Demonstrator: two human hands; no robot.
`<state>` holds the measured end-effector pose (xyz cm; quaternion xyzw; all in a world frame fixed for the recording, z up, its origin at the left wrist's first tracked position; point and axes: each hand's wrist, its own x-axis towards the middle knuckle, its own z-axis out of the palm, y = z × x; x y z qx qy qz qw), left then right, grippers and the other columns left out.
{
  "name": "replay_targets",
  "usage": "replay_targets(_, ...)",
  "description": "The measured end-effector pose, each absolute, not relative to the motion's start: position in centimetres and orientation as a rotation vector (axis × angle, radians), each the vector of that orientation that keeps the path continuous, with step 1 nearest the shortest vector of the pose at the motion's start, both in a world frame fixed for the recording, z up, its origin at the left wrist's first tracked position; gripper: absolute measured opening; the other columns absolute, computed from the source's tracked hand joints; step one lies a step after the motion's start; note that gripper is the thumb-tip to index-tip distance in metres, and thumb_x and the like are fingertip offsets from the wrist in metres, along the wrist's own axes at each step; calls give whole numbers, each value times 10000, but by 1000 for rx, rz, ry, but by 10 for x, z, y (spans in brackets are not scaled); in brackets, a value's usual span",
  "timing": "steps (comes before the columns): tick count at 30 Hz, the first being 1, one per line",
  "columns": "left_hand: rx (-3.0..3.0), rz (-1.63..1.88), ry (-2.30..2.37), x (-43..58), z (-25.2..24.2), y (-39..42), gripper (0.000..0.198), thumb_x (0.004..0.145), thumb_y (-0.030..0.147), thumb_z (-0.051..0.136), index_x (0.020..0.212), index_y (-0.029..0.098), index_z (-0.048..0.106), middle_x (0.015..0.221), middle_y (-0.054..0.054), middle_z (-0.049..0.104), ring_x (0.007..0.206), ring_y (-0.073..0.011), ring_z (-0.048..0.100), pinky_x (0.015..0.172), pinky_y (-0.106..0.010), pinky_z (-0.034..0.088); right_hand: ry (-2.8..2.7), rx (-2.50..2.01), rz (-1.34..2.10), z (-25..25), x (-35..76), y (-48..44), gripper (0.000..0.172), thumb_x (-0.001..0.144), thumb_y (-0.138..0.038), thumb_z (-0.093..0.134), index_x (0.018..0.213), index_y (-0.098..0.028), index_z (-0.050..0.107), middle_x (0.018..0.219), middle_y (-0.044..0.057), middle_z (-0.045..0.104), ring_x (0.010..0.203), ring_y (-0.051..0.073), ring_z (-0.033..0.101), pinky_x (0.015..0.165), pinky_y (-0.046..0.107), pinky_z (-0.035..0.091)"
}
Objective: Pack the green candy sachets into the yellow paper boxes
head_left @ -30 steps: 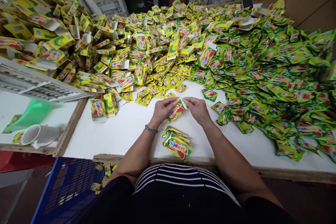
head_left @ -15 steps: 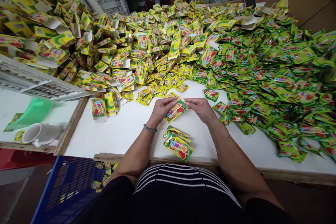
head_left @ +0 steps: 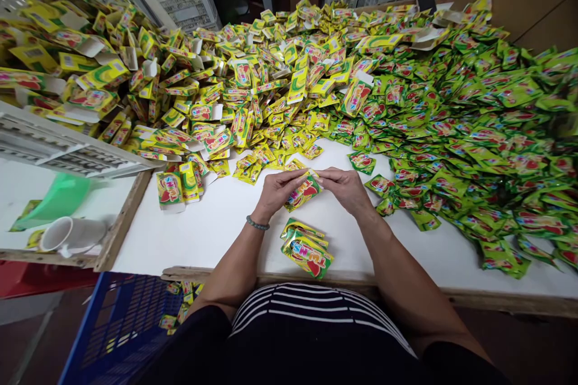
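Both my hands are closed on a small yellow-and-green carton [head_left: 303, 194] with red fruit and bright lettering, held just above the white table. My left hand [head_left: 279, 190], with a beaded bracelet at the wrist, pinches its upper left side. My right hand [head_left: 344, 187] grips the upper right corner, where a bit of white shows between the fingers. Closer to my body lie a few overlapping shiny packets [head_left: 307, 251] in the same colours. Beyond my fingertips are small yellow sachets [head_left: 248, 168], and a green sachet [head_left: 362, 162] lies right of them.
Open-ended cartons [head_left: 102, 72] heap up at the left, spilling from a white crate [head_left: 67, 138]. Green sachets [head_left: 478, 150] pile high on the right. A white mug [head_left: 72, 234] and green scoop-like piece [head_left: 63, 198] stand left. A blue basket [head_left: 112, 319] sits below the table edge.
The view has shifted very slightly. My hands stay on the carton's upper end, and the white part between my fingers shows less than before.
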<state>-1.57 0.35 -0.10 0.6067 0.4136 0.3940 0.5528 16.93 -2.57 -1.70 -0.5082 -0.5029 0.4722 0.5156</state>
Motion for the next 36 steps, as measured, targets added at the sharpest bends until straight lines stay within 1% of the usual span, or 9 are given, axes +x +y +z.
replay_targets(5,1462,940,970,-13,-1,3,315,758,367,720,1026,206,754,1051,-62,743,966,-222,686,908,-331,522,-1214,-1239,1046,-13,163,-28,258,755,-424,699,942,-265,778,861,30,731,801,184,644,740,332,503)
replay_targets(11,1368,979,1004,-9,-3,-1,302,745,383,728,980,197,767,999,-55,754,928,-217,687,879,-328,530,-1233,-1221,1079,-8,168,-28,273,711,-476,735,877,-264,785,844,39,707,799,183,618,721,331,498)
replay_targets(14,1342,1006,1020,-7,-4,-1,310,741,385,729,984,197,765,997,-54,753,917,-211,683,858,-320,531,-1249,-1167,1145,-8,171,-28,285,739,-465,710,931,-266,778,871,36,681,822,170,596,724,315,491)
replay_targets(18,1291,1093,1064,-4,-7,-2,326,741,386,727,1009,203,757,1022,-50,745,908,-193,673,842,-306,527,-1203,-1089,1240,-11,168,-30,310,796,-438,648,1042,-279,748,949,36,654,837,158,572,679,285,486)
replay_targets(22,1188,1163,1075,-2,-10,-3,346,729,404,735,1012,206,755,962,-45,749,849,-171,667,796,-288,527,-1236,-1165,1053,-13,153,-34,377,781,-381,682,1142,-275,708,993,44,635,850,163,575,731,301,501)
replay_targets(24,1150,1173,1065,-1,-12,-3,365,718,412,744,1014,200,752,934,-45,749,829,-166,665,783,-288,529,-1277,-1220,951,-14,147,-35,400,783,-396,677,1162,-270,698,983,46,636,820,163,569,710,304,503)
replay_targets(29,1100,1197,1062,1,-11,-3,376,709,417,752,1012,195,748,926,-42,745,807,-159,663,772,-284,525,-1247,-1282,944,-16,142,-37,496,763,-443,694,1228,-274,654,1031,38,645,721,138,549,705,312,513)
replay_targets(33,1046,1229,1030,2,-9,-4,363,705,410,757,1005,205,747,989,-42,741,854,-159,669,800,-279,522,-1262,-1253,903,-19,138,-39,432,797,-441,663,1194,-271,677,1030,48,663,794,164,581,731,315,515)
replay_targets(36,1008,1216,1013,1,-9,-5,393,695,407,767,1030,204,732,885,-22,743,762,-129,663,742,-255,525,-1301,-1257,818,-20,134,-40,398,810,-453,649,1164,-278,694,1037,56,679,868,185,587,737,322,519)
